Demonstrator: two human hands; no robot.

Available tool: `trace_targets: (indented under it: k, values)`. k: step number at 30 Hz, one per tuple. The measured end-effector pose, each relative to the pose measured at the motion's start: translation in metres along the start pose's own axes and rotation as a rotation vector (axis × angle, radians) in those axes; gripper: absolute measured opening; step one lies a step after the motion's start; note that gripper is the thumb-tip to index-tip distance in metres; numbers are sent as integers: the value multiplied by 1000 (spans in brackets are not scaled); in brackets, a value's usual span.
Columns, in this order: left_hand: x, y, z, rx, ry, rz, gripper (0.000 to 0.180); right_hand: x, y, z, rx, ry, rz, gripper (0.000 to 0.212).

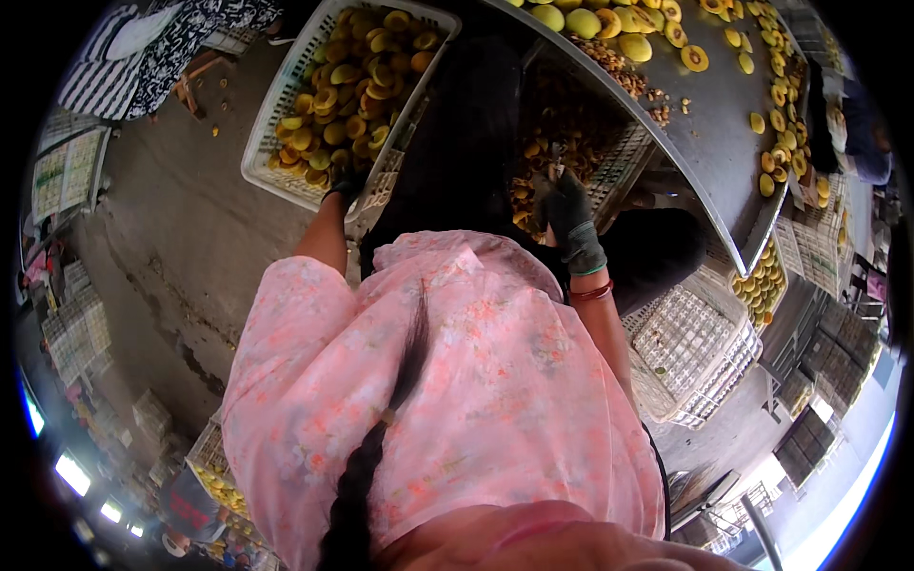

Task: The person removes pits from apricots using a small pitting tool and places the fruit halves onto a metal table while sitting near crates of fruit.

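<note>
My left hand (pixel 349 184), in a dark glove, reaches to the near end of a white plastic crate (pixel 259 143). Halved yellow fruit like peaches (pixel 354 90) fills that crate. The fingers of this hand are lost in shadow against the fruit and the rim. My right hand (pixel 571 211) wears a grey glove with a green cuff and is closed round a small metal hand tool (pixel 556 162). Its exact kind is too small to make out. Beneath that hand, a second crate (pixel 624 167) contains dark brown-orange scraps and some fruit pieces.
A metal table (pixel 728 143) at the upper right bears whole and halved fruit and a heap of brown pits (pixel 619 74). Stacked white crates (pixel 685 347) stand at my right. A person in patterned clothing (pixel 152 52) is at the upper left, near a wooden stool (pixel 197 81).
</note>
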State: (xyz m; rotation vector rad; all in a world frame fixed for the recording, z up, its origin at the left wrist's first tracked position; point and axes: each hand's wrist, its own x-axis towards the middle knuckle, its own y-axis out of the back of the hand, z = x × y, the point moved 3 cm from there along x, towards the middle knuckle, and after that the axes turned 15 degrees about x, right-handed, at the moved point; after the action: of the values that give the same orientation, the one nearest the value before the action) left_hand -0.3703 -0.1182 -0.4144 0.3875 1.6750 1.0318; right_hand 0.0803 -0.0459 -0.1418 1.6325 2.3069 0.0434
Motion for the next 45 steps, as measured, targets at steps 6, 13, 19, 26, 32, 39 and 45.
trace_targets:
  k: [6,13,19,26,32,39,45]
  values:
    - [19,142,68,-114,-196,485,55,-9,11,-7,117,-180,222,8]
    - [-89,380,275,-268,-595,1137,48,-6,18,19,-90,74,92,9]
    - [-34,409,407,288,-370,829,58,-17,32,27,46,5,186,9]
    - [8,388,424,8,-336,823,64,-26,40,-8,236,-58,274,4]
    - [-64,387,437,-488,-1071,975,49,-15,52,-5,205,52,430,10]
    - [-212,358,395,-1358,-1122,-180,31,-24,70,-135,-77,315,471,14]
    - [-254,335,387,-1408,-1170,-258,37,-32,65,-154,-142,359,480,18]
